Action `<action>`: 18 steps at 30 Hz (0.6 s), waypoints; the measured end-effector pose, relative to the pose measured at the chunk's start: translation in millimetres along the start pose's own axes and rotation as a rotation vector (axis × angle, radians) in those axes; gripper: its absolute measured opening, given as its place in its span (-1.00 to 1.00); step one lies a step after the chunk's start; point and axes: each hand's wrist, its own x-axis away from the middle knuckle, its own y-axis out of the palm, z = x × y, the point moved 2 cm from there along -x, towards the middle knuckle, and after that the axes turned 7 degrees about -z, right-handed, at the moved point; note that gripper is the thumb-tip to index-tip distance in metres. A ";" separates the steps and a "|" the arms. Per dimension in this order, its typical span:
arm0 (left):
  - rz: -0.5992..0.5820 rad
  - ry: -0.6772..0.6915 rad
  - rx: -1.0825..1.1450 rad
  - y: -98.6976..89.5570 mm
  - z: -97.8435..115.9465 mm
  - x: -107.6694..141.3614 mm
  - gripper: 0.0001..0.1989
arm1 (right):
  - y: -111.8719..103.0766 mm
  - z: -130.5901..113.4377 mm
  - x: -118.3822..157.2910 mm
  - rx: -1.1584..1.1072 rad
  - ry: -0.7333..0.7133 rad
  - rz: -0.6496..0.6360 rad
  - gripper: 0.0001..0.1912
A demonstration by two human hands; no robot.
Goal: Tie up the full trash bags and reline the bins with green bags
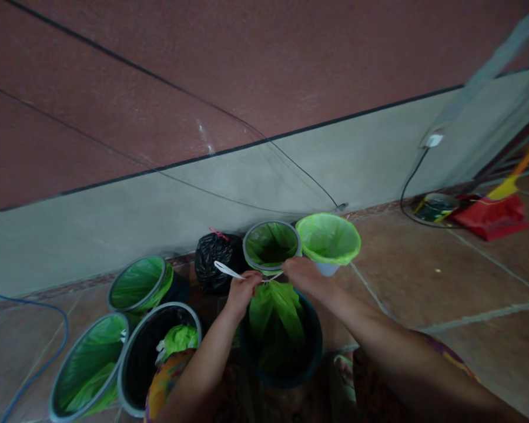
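Note:
Over a dark bin (pixel 314 346) in front of me, my left hand (pixel 245 288) and my right hand (pixel 302 274) are close together, fingers closed. Each grips part of a thin white string (pixel 228 270), drawn taut between them. A loop of it sticks out to the left past my left hand. Just below the string hangs a green garbage bag (pixel 278 314), gathered at its top and reaching down into the bin. Whether the string is knotted around the bag I cannot tell.
Behind my hands stand a green-lined bin (pixel 271 241), a pale bin with a bright green liner (pixel 328 238) and a tied black bag (pixel 216 258). Several bins (pixel 88 364) are at left. A red dustpan (pixel 491 217) and tin (pixel 436 207) lie right; a blue hose (pixel 64 329) runs left.

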 end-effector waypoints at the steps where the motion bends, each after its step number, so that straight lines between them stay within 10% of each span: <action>1: -0.004 -0.030 0.138 3.2 -0.1 -0.3 -0.80 | -2.6 -2.7 1.1 -0.006 -0.025 0.021 -0.71; 7: -0.054 -0.095 0.391 14.8 3.3 -0.2 -0.64 | -19.4 -12.9 6.3 -0.163 -0.179 0.067 -0.69; 18: -0.214 0.137 -0.161 16.1 0.4 -1.6 -0.71 | -14.4 -15.4 -3.6 -0.978 -0.308 0.106 -0.58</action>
